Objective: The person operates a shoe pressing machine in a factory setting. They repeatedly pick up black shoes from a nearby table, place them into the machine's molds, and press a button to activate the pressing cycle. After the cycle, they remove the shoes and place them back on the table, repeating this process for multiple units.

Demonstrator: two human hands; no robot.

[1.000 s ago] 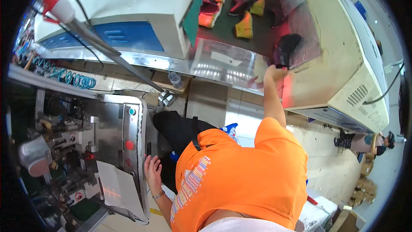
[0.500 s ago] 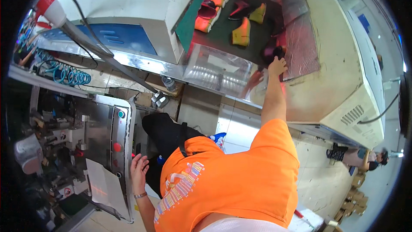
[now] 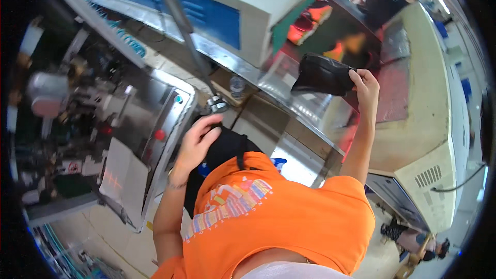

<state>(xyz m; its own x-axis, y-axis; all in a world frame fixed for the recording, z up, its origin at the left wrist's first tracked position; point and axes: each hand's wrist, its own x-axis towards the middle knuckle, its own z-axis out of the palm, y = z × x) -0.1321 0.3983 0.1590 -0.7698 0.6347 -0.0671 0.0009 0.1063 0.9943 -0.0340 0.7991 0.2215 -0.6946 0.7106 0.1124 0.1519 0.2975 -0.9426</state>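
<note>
While right hand [image 3: 365,83] stays raised, fingers pinched on edge of black shoe piece [image 3: 321,75], piece hangs in air over metal ledge [image 3: 289,104] fronting dark conveyor belt [image 3: 341,36]. Left hand [image 3: 199,142] lifted near chest, fingers loosely curled, holding nothing, above black bag [image 3: 222,150]. Orange shoes [image 3: 309,23] on belt behind. Grey machine [image 3: 103,124] at left.

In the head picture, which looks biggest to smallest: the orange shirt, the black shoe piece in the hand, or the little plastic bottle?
1. Orange shirt, though it is nearest the camera.
2. Black shoe piece, held up by the right hand.
3. Plastic bottle.
</note>
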